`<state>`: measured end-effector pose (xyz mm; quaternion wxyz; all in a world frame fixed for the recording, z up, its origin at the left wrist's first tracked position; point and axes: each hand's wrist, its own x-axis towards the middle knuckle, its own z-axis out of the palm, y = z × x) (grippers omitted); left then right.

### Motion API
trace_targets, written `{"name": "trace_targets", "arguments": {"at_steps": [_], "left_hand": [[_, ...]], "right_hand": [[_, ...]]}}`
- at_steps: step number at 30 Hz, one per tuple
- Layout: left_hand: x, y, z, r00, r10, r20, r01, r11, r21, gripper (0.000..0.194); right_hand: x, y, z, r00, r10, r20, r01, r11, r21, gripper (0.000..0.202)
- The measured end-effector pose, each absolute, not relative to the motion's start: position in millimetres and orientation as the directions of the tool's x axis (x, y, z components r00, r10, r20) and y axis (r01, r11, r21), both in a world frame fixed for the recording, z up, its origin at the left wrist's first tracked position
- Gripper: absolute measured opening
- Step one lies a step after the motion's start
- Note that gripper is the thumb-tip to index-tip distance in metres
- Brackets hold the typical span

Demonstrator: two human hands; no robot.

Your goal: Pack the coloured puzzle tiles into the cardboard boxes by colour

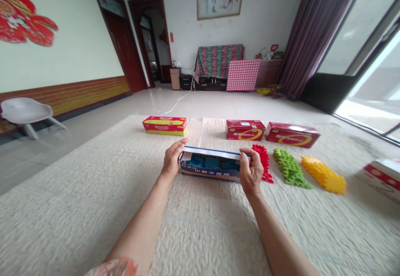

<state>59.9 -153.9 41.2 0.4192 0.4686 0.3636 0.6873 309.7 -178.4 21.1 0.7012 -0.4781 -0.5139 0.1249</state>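
Observation:
A long blue cardboard box (211, 173) sits on the cream quilted mat, its lid (215, 152) partly raised with a white inner flap facing me. Through the gap I see blue interlocking plastic pieces (212, 162) inside. My left hand (173, 158) grips the box's left end, with fingers along the lid's corner. At the right end, my right hand (251, 168) pinches the lid between thumb and fingers. Just beyond the right hand lies a row of red plastic pieces (263, 163).
Green pieces (290, 167) and yellow pieces (324, 175) lie farther right on the mat (93, 209). A red-and-yellow box (164, 126) and two dark red boxes (245, 130) stand behind. A white-and-red box (384, 178) is at the right edge; a white chair (26, 111) stands left.

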Motion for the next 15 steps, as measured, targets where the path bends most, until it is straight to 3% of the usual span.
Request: {"name": "trace_targets", "arguments": {"at_steps": [3,6,15], "left_hand": [[60.3,-154.3,39.0,-0.169,0.894,0.415,-0.095,-0.434,0.896,0.024],[60.3,-152.4,34.8,-0.166,0.883,0.438,-0.087,-0.456,0.886,0.020],[58.1,-148.6,28.0,-0.171,0.861,0.480,0.003,-0.486,0.874,0.022]], "right_hand": [[308.9,-180.8,24.4,0.426,0.654,0.625,0.356,0.514,-0.780,0.024],[308.9,-181.4,26.1,0.399,0.626,0.670,0.394,0.543,-0.742,0.021],[309.4,-179.7,22.8,0.395,0.645,0.654,0.404,0.518,-0.754,0.020]]}}
